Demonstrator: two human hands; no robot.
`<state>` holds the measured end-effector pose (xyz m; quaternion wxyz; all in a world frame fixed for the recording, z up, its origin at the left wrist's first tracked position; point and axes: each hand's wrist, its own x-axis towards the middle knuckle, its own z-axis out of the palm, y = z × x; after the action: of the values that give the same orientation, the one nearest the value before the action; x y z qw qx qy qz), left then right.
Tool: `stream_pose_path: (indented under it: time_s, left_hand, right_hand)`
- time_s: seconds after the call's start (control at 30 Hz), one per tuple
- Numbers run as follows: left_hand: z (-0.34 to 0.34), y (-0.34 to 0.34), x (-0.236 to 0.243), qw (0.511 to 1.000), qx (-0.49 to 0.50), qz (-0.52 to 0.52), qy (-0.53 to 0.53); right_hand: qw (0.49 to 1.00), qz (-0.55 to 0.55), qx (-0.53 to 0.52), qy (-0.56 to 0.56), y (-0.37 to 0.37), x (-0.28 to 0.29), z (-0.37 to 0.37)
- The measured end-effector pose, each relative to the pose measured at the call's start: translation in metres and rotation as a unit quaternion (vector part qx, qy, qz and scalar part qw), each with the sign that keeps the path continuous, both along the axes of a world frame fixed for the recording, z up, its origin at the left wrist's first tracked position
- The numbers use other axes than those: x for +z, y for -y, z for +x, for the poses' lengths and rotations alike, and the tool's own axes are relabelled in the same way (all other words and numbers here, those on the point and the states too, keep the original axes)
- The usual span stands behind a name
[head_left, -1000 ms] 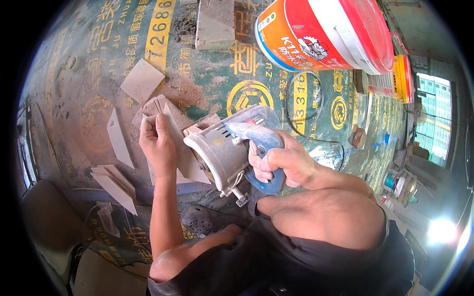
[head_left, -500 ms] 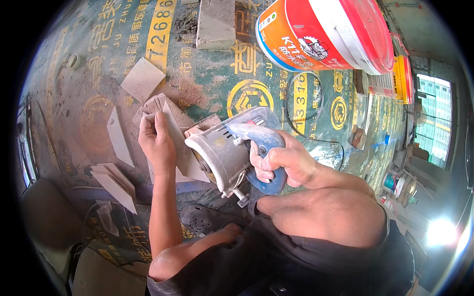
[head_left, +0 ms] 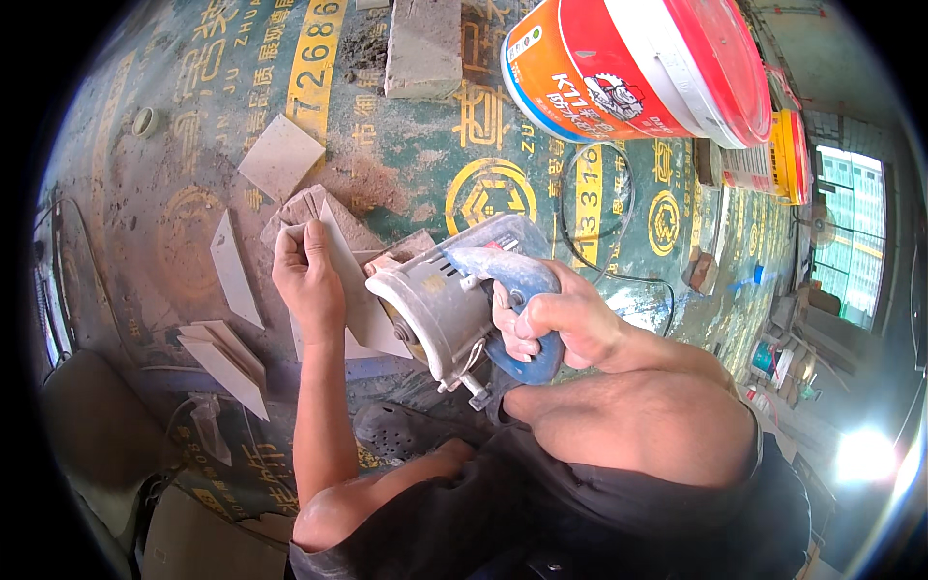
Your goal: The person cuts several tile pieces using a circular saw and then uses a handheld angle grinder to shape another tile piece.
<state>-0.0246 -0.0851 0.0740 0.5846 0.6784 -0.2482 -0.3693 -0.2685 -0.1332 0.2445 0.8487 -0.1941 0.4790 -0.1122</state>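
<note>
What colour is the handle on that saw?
The saw handle is blue with whitish smudges; the head view shows it best.

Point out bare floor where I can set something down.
One patch lies between the red-and-orange plastic bucket, grey-and-blue power cutter and looped black cable. Another, dusty, lies left of the square beige tile. Crowded: around the left hand, among thin pale tile pieces.

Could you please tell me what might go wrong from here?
The bare left hand, at the tile, is close to the saw in the right hand, so a slip could injure it. The looped black cord might snag or trip someone.
</note>
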Motion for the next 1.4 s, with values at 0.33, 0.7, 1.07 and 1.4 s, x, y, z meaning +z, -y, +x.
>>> stream_pose_path:
  time_s: [0.33, 0.7, 1.07, 1.4]
  left_hand:
    - [-0.001, 0.001, 0.002, 1.000, 0.005, 0.017, -0.011]
    - [0.017, 0.001, 0.001, 0.997, -0.001, -0.018, 0.074]
    - [0.180, 0.009, -0.028, 0.948, 0.005, 0.174, 0.267]
    - [0.095, -0.047, 0.001, 0.947, 0.009, 0.147, 0.286]
  right_hand:
    - [1.000, 0.016, -0.006, 0.002, 0.000, 0.001, -0.002]
    - [0.999, -0.018, -0.032, 0.009, -0.002, 0.001, -0.007]
    - [0.987, -0.082, -0.114, -0.081, 0.012, 0.013, -0.032]
    - [0.980, -0.068, -0.157, -0.100, 0.017, 0.007, -0.061]
